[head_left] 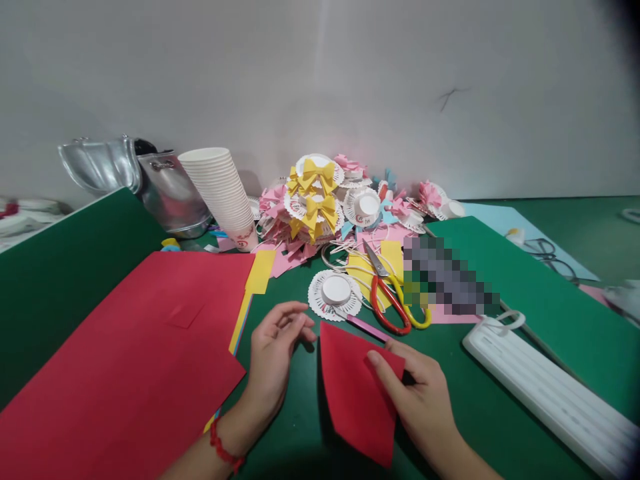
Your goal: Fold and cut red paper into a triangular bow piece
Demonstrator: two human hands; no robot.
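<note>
My right hand (424, 393) pinches a piece of red paper (357, 387) by its right edge, thumb on top. The paper is tilted and slightly bent above the green table. Just left of it, my left hand (280, 343) has its fingers loosely bent and apart, holding nothing; a red braided bracelet circles that wrist. Beyond the paper lies a slim purple tool (369, 328) with a pointed metal tip, resting by a white fringed paper disc (336, 292). Scissors (391, 303) with red and yellow handles lie behind my right hand.
Large red sheets (125, 360) cover the left side. A leaning stack of paper cups (220, 200) and a silver bag (175, 193) stand at the back. Paper bows (320, 207) and discs are heaped by the wall. A white power strip (550, 393) lies at right.
</note>
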